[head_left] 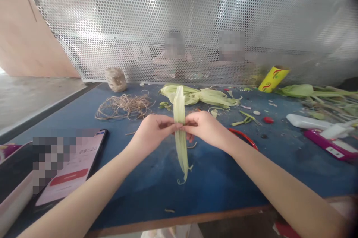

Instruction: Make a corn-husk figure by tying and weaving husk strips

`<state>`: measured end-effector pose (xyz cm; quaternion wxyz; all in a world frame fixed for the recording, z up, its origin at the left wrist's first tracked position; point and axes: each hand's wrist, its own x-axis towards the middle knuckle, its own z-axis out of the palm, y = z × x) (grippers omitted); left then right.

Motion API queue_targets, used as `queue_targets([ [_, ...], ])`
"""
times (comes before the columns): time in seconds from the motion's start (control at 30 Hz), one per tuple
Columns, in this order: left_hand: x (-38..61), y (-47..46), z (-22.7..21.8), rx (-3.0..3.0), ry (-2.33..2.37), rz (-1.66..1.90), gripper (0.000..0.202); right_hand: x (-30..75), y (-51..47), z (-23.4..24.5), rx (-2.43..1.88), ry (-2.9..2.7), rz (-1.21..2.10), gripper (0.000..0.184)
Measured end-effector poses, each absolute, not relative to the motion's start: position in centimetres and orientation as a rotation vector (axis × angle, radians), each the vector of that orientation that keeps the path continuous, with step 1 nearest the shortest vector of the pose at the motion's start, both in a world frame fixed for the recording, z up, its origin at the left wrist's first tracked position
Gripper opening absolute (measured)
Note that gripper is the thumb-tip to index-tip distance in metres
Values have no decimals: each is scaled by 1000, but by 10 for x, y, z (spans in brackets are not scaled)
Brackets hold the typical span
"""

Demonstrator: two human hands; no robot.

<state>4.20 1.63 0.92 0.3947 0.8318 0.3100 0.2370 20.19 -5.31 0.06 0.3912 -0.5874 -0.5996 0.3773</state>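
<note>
A long pale-green corn husk strip hangs over the middle of the blue table, its lower end tapering into curled wisps. My left hand pinches its left edge between thumb and fingers. On the opposite edge, my right hand grips at the same height, the two thumbs nearly meeting across the strip. Just behind lie more green corn husks, partly covered by the strip's upper end. A tangle of brown twine rests to the left, beyond my left hand.
A lit phone lies at the left front. A pale rough block and a yellow tube stand before the perforated metal screen. Rightward are a red ring, a purple power strip, a white tool and leafy stalks.
</note>
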Motion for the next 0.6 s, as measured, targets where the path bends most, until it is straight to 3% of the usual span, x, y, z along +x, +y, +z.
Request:
queue_targets([
  [0.37, 42, 8, 7, 2082, 959, 694, 20, 196, -59, 7, -1592, -1598, 947, 21],
  [0.6, 41, 9, 0, 2037, 1056, 801, 22, 198, -58, 6, -1548, -1675, 901, 19],
])
